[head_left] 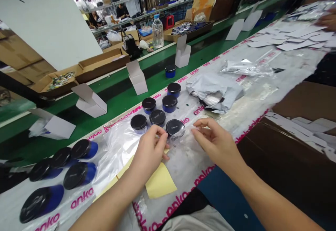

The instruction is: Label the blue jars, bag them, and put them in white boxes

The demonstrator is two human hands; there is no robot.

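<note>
Low round jars with black lids and blue bodies stand in a group at the middle of the table; the closest jar [175,127] is right beside my left hand. A clear plastic bag [183,134], thin and hard to make out, stretches between my two hands in front of that jar. My left hand [152,147] is closed, pinching the bag's left side. On the other side, my right hand [215,141] pinches the plastic between thumb and forefinger. Beneath my left wrist lies a yellow paper sheet [161,182].
More blue jars [80,175] stand at the left. Open white boxes [136,77] line the green conveyor [112,108]. A crumpled grey plastic bag [215,91] lies ahead of my right hand. White cards [301,36] spread at far right, near another person's hand [328,20].
</note>
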